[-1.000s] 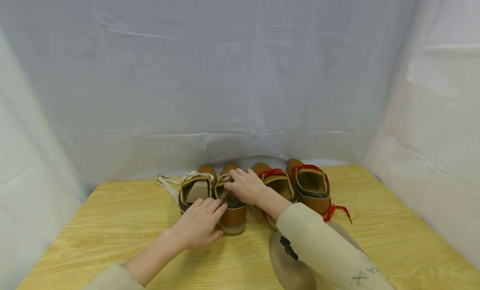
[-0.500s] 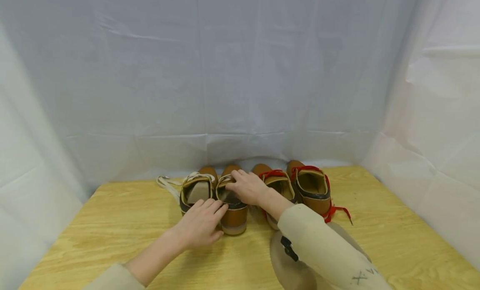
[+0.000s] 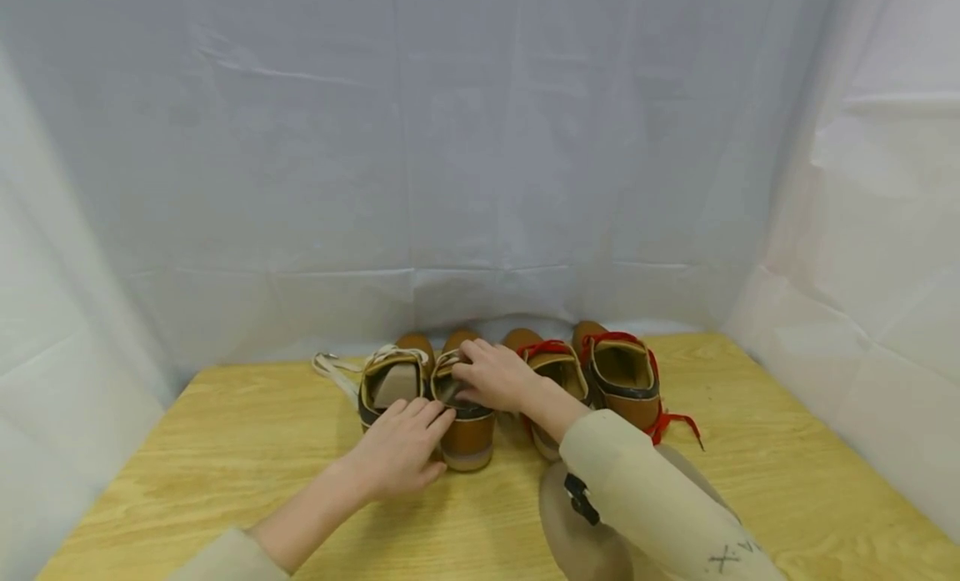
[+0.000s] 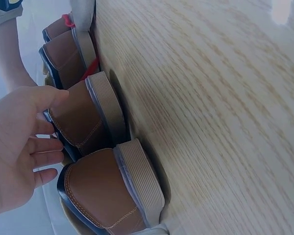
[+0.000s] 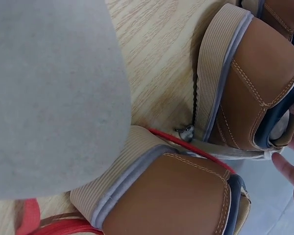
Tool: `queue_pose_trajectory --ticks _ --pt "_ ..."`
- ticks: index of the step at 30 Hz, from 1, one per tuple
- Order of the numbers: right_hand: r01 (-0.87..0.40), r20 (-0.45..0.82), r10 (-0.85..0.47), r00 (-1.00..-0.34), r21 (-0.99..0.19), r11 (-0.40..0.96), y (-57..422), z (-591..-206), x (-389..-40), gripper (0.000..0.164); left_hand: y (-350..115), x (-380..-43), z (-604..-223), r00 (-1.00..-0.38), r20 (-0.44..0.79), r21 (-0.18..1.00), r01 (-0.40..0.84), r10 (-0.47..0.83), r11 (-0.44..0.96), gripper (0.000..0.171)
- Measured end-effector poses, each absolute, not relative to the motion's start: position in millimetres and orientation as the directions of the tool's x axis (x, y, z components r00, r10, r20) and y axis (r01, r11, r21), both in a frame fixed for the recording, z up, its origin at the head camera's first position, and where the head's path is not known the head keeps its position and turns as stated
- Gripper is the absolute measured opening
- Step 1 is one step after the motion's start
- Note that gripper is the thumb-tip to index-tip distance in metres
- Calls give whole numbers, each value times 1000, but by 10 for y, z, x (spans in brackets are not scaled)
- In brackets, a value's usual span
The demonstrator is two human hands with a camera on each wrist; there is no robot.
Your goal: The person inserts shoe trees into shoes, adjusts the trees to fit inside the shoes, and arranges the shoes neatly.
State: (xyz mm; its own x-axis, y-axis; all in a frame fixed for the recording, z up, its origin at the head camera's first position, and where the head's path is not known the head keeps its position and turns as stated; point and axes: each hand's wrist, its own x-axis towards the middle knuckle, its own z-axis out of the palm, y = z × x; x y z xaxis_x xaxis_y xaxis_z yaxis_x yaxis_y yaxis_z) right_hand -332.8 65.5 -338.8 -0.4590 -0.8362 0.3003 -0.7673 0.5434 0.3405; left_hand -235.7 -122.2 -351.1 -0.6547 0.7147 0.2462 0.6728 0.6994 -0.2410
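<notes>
Just below the centre of the head view, I'm resting my left hand (image 3: 397, 448) behind the two white-laced shoes, its fingers loosely extended and slightly spread, pinching nothing. My right hand (image 3: 491, 377) is lying over the front of the opening of the second shoe from the left (image 3: 468, 439), its fingers bent; whether they're pinching the tongue, the lace or nothing, I can't tell.

The leftmost shoe (image 4: 103, 183) is standing just beside that one, and to the right in the head view the inner red-laced shoe (image 3: 562, 371) and the outer red-laced shoe (image 3: 636, 408) are standing close together. As I judge it, the lining-up is looking nearly finished: all four are sitting upright on the table (image 3: 225, 481), toes pointing at the backdrop (image 3: 480, 147). What seems to be remaining is some adjusting of the shoe under my hands, and perhaps the laces: a white lace (image 3: 337, 377) is trailing left of the row, a red lace (image 3: 678, 416) right of it.
</notes>
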Motion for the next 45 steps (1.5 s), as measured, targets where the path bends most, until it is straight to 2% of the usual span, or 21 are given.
queue_pose_trajectory --ticks 4,12,15,20,26,35,39,45 --pt "-776 326 -821 -469 292 559 671 -3373 -3324 26 -1231 -2357 -3521 -663 249 -237 665 706 708 61" --pt "-740 241 -765 -597 204 641 732 -3280 -3280 39 -1234 -2377 -3528 -664 266 -232 660 699 715 61" --pt "-735 193 -755 -626 178 655 758 -3242 -3241 42 -1228 -2384 -3525 -665 271 -240 654 696 717 61" --pt "-746 163 -761 -628 151 648 808 -3207 -3176 45 -1203 -2391 -3513 -666 281 -263 639 691 723 56" --pt "-773 180 -782 -596 133 620 885 -3183 -3108 47 -1170 -2398 -3501 -678 290 -298 607 676 737 53" --pt "-749 94 -754 -650 90 656 1016 -3080 -2945 56 -1103 -2424 -3499 -638 347 -323 606 687 727 53" --pt "-743 119 -747 -654 84 664 1088 -3069 -2875 56 -1056 -2422 -3476 -616 358 -320 625 702 712 51" --pt "-689 173 -686 -707 52 723 1189 -3082 -2737 55 -979 -2410 -3460 -593 362 -314 649 719 693 46"
